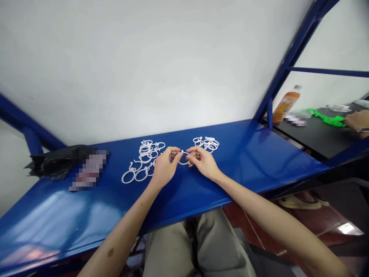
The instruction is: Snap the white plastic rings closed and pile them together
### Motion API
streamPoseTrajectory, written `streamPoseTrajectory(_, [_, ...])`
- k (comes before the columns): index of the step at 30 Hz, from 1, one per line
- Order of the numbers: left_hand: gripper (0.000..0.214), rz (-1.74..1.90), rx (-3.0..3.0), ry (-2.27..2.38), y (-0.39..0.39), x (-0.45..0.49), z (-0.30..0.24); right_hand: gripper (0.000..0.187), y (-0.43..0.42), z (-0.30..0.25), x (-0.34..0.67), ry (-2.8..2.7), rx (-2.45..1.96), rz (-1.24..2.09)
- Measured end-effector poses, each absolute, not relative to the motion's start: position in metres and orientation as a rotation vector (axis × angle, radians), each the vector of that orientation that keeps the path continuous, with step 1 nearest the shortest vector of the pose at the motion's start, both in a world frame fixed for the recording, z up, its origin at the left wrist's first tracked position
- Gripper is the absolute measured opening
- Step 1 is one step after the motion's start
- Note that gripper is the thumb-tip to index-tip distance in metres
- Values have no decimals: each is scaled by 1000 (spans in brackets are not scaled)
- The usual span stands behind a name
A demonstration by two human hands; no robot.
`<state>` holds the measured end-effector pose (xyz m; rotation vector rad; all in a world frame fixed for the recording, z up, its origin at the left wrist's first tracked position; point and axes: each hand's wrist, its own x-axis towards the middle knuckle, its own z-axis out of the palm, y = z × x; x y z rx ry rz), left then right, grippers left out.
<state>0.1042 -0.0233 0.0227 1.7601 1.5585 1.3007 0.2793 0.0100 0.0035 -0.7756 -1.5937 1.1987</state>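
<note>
Between my two hands is a white plastic ring (183, 163), like a shower curtain ring, held just over the blue table. My left hand (167, 164) pinches the ring's upper left part, where its clasp seems to be. On the other side, the fingers of my right hand (202, 161) are closed on the ring's right edge. A loose pile of similar white rings (145, 156) lies just left of my left hand, partly hidden behind it. Beyond my right hand sits a smaller cluster of white rings (208, 144).
The blue table (245, 150) backs onto a white wall, with blue frame posts (269, 102) at its ends. A black plastic bag (57, 161) and a blurred packet (90, 171) lie at left. At right, another person's hand (359, 120), green material (328, 118) and an orange drink bottle (286, 104) occupy a black table.
</note>
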Motion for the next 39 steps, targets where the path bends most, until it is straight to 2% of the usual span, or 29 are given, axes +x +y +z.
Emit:
streamPoseTrajectory(5, [28, 1266, 1583, 1443, -25, 104, 23, 28, 9, -3, 280, -1648, -755, 1152])
streamPoseTrajectory(13, [17, 1181, 1816, 1495, -29, 103, 26, 22, 2, 4, 292, -1964, -758, 887])
streamPoseTrajectory(18, [23, 1085, 1999, 1513, -27, 102, 23, 16, 23, 14, 301, -2173, -734, 616])
streamPoseTrajectory(20, [30, 1030, 2161, 1590, -26, 98, 24, 15, 51, 23, 310, -2214, -812, 461])
streamPoseTrajectory(23, [27, 947, 2367, 1816, -23, 87, 26, 17, 106, 37, 329, -2117, -1202, 336])
streamPoseTrajectory(28, [24, 877, 2404, 2002, -18, 70, 29, 21, 172, 40, 358, -2153, -1619, 678])
streamPoseTrajectory(32, [22, 855, 2374, 2021, -17, 69, 28, 24, 185, 30, 364, -2083, -1603, 841])
streamPoseTrajectory(39, [23, 814, 2372, 2023, -18, 70, 26, 23, 189, 34, 360, -2287, -1473, 862])
